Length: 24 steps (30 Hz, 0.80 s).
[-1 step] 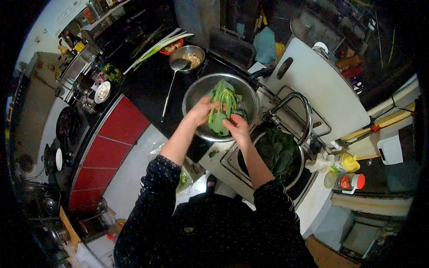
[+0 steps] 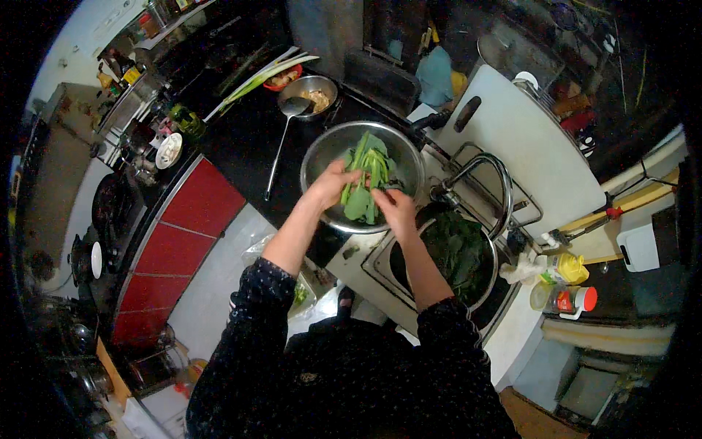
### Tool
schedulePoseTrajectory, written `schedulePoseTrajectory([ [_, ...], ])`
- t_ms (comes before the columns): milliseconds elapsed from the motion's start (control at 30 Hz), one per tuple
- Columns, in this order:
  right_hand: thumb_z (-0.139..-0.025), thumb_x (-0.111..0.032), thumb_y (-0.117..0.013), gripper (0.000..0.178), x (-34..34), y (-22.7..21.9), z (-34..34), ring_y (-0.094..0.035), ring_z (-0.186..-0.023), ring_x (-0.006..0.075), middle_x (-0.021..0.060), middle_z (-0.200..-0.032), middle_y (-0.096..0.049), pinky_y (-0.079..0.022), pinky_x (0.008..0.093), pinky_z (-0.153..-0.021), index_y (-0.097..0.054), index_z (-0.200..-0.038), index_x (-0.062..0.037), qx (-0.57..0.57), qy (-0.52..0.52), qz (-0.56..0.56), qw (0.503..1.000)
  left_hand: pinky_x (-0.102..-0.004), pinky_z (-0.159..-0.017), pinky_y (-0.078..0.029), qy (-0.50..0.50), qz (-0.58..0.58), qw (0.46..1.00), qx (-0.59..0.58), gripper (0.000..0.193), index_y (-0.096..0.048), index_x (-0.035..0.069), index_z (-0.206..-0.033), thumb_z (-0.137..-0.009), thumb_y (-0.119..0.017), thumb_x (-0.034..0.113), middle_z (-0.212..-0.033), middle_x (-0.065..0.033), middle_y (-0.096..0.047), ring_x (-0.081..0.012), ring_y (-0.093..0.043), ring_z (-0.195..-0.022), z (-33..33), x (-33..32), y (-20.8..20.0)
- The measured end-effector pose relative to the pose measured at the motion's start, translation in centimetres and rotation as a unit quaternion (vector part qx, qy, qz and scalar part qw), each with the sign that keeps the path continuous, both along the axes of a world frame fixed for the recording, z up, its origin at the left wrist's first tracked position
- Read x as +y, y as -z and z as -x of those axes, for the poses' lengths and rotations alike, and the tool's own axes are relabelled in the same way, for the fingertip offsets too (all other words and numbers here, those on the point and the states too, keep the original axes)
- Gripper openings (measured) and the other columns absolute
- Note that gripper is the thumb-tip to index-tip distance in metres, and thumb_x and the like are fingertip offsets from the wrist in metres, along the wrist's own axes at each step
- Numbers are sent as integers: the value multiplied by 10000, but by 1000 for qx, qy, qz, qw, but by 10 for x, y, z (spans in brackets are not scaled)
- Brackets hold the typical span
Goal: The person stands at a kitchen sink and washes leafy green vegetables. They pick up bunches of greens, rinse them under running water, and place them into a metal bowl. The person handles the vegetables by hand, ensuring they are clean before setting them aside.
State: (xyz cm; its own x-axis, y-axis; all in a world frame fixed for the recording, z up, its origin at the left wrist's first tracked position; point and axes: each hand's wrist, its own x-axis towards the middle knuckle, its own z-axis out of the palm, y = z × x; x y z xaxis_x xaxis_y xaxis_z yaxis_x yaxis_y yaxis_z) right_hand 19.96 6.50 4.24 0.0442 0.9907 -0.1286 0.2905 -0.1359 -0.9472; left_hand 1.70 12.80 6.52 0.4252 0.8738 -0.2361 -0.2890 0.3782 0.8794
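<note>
Shiny black kitchen counter [image 2: 234,146] holds a long silver metal ladle [image 2: 279,152]. Next, the left hand [image 2: 329,186] grips some green leafy stalks [image 2: 371,167] over a big round silver metal bowl [image 2: 322,155]. The right hand [image 2: 396,211] touches them, but I cannot tell if it grips. Dark green leaves [image 2: 455,252] sit farther right.

The big bowl [image 2: 319,151] is shiny metal (so is the curved tap [image 2: 507,192]). The green leaves [image 2: 358,205] look smooth and matt.
</note>
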Motion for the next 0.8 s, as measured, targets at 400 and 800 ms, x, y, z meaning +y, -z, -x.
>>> schedulePoseTrajectory([
  [400, -758, -151, -724, 353, 20, -18, -10, -619, -818, 196, 124, -951, -632, -497, 310, -699, -609, -1062, -14, 50, 31, -209, 976, -271, -730, -481, 16, -60, 992, 109, 236, -586, -23, -1103, -904, -557, 100, -990, -81, -649, -145, -597, -855, 7, -7, -10],
  [800, -817, -77, -622, 259, -54, 39, -7, -600, -744, 171, 99, -1010, -564, -579, 318, -529, -568, -1063, -17, 196, 139, -49, 969, -226, -389, -292, -39, 65, 974, 216, 176, -464, 33, -1022, -948, -515, 184, -669, -20, -508, -83, -406, -485, 38, 1, 37],
])
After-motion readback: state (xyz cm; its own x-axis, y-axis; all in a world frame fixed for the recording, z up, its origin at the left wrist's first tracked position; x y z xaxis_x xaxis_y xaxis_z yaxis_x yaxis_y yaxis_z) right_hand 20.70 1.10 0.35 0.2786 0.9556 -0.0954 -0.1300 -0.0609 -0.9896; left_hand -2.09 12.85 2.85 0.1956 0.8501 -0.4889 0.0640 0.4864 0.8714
